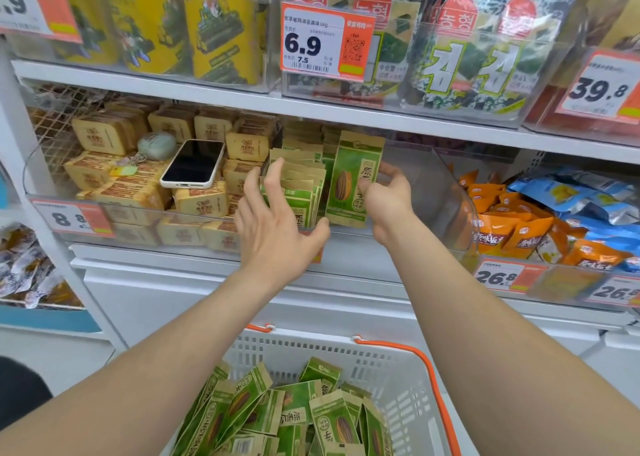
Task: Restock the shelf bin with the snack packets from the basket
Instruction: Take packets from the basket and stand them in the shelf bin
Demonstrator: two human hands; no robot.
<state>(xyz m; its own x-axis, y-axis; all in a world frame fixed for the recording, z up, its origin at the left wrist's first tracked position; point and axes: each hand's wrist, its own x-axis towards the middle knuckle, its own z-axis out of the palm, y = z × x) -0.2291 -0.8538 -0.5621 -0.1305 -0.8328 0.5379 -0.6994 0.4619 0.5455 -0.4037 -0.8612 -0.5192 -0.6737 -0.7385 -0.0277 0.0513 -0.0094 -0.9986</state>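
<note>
Clear plastic bin (419,185); flat green paper packets (351,181)

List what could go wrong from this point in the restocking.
1. The upright green-and-brown paper seed packet pinched by the right hand has bare clear plastic bin beside it; released, it may topple sideways.
2. The left hand rests open against the standing row of green packets; they may slump if it lifts.
3. The white-cased smartphone lying on tan packets next door could slide if jostled.
</note>
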